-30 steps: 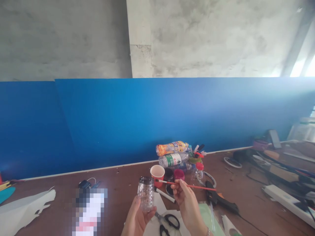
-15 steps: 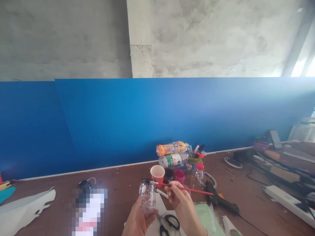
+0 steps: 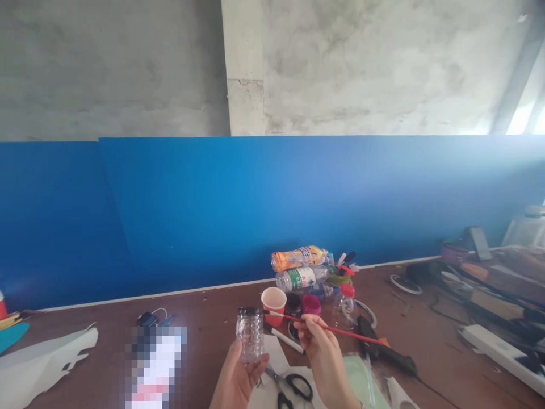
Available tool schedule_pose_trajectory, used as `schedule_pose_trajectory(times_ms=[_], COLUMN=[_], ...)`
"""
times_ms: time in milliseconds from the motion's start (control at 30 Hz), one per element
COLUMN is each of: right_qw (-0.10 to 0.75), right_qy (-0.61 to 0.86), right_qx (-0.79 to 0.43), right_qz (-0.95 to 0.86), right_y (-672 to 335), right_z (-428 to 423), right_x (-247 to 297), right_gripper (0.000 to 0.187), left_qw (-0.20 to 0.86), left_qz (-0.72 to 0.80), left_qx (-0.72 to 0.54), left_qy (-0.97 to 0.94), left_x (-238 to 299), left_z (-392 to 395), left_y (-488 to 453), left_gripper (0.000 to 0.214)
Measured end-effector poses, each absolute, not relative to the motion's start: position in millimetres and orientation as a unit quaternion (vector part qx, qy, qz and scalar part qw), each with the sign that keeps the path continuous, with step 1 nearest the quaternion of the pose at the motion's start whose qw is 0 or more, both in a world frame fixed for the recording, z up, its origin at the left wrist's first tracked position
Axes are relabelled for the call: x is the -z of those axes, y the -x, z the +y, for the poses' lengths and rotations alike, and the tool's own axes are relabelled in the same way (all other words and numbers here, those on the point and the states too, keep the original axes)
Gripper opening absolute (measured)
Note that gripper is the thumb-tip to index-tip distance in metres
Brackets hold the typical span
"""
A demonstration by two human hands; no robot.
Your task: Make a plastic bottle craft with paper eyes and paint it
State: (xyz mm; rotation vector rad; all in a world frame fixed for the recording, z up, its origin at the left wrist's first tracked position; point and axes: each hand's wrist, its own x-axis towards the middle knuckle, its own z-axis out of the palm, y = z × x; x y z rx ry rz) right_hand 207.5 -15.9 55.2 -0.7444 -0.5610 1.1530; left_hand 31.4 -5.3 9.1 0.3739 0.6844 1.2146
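Note:
My left hand [image 3: 236,379] is wrapped round the lower part of a small clear ribbed plastic jar [image 3: 250,333] with a dark painted rim, holding it upright above the table. My right hand [image 3: 320,346] pinches a thin red paintbrush [image 3: 340,330], whose tip points left and sits just right of the jar's rim. A red paper cup [image 3: 273,301] stands right behind the brush tip.
Scissors [image 3: 289,387] lie on white paper below my hands. A black glue gun [image 3: 381,346] lies to the right, a white marker [image 3: 284,338] between. Stacked plastic bottles [image 3: 300,267], paint pots [image 3: 310,305], tape rolls [image 3: 406,283], a power strip [image 3: 502,352] and cables crowd the brown table [image 3: 204,329]. A blue board [image 3: 255,204] backs it.
The brush tip touched the jar's rim half a second ago; it has since drawn back to the right. The jar's rim looks darker than a second ago.

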Motion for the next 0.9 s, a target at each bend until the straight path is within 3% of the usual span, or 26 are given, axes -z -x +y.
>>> schedule_pose_trajectory(times_ms=[900], right_qw=[0.701], right_qy=[0.328], right_qx=[-0.561], right_qz=[-0.294], right_y=[-200.1], right_z=[-19.3], right_x=[-58.8], right_gripper=[0.026], left_qw=[0.733], left_qz=[0.281], left_qx=[-0.577], left_qy=[-0.226], left_x=[-14.1], left_z=[-11.8], left_y=[-36.2], left_gripper=[0.044])
